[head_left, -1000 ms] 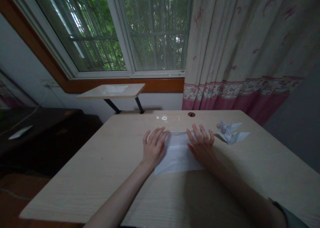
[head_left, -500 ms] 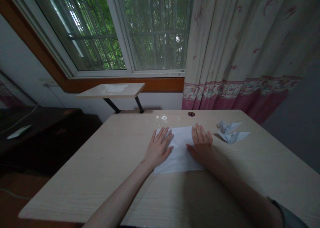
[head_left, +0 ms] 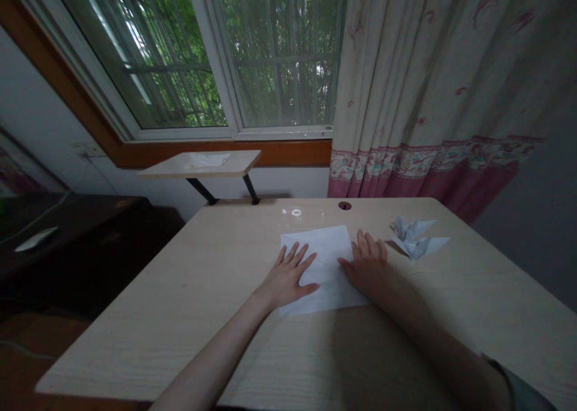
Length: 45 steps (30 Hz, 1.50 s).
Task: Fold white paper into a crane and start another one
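A white sheet of paper (head_left: 329, 273) lies flat on the pale wooden desk (head_left: 193, 315) in front of me. My left hand (head_left: 291, 279) rests on its left side, palm down with the fingers spread. On the opposite side, my right hand (head_left: 367, 264) lies over the paper's right edge, its thumb stretched inward and its fingers extended. Neither hand grips anything. To the right of my right hand sit folded paper cranes (head_left: 417, 240), close together; how many there are is hard to tell.
A small raised shelf (head_left: 171, 166) on black legs stands at the desk's back left, with a white paper (head_left: 208, 159) on it. Near the back edge is a round cable hole (head_left: 345, 206). A curtain (head_left: 406, 158) hangs behind, beside the window (head_left: 279, 56).
Both hands have slid a little toward me over the paper, uncovering more of its far part. The paper has hardly shifted, and the folded cranes are where they were.
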Motion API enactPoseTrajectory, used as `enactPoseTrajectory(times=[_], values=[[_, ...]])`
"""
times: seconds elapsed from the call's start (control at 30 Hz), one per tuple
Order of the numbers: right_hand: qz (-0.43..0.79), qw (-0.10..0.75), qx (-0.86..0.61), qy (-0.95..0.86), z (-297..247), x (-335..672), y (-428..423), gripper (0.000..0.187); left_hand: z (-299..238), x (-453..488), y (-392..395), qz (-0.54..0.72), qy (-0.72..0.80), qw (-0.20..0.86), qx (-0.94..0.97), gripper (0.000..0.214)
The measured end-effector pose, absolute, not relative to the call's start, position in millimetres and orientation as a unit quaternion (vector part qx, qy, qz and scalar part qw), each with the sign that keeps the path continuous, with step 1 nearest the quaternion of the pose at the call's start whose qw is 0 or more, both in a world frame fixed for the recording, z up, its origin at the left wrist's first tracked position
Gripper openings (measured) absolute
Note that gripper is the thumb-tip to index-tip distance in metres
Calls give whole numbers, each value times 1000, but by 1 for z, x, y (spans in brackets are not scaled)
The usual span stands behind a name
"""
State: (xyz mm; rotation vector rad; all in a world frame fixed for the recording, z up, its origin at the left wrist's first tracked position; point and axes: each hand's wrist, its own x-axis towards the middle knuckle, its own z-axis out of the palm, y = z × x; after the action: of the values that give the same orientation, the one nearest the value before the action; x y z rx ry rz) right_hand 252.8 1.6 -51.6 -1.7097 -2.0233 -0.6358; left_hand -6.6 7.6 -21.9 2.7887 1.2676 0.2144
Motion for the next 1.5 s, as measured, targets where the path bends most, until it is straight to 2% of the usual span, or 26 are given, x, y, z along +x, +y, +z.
enactPoseTrajectory(times=[0.37, 0.6, 0.7, 0.9, 1.07, 1.23, 1.5], values=[[-192, 215, -606, -741, -37, 259, 0, 49, -21, -6, 7, 66, 419, 44, 904, 79], [-107, 191, -616, -757, -33, 259, 0, 51, -22, -6, 7, 57, 413, 46, 908, 102], [-69, 186, -620, -759, -27, 256, -1, 57, -20, -6, 7, 47, 417, 48, 907, 108], [-30, 239, -608, -756, -19, 253, -4, 71, -22, -6, 7, 52, 414, 42, 908, 110], [9, 283, -586, -759, -18, 256, -3, 67, -26, -7, 8, 59, 409, 33, 910, 113], [87, 362, -524, -766, -13, 260, -1, 58, -22, -5, 7, 55, 418, 31, 906, 110], [183, 409, -493, -746, -3, 260, -5, 54, -18, -4, 4, 108, 423, -18, 900, 80]])
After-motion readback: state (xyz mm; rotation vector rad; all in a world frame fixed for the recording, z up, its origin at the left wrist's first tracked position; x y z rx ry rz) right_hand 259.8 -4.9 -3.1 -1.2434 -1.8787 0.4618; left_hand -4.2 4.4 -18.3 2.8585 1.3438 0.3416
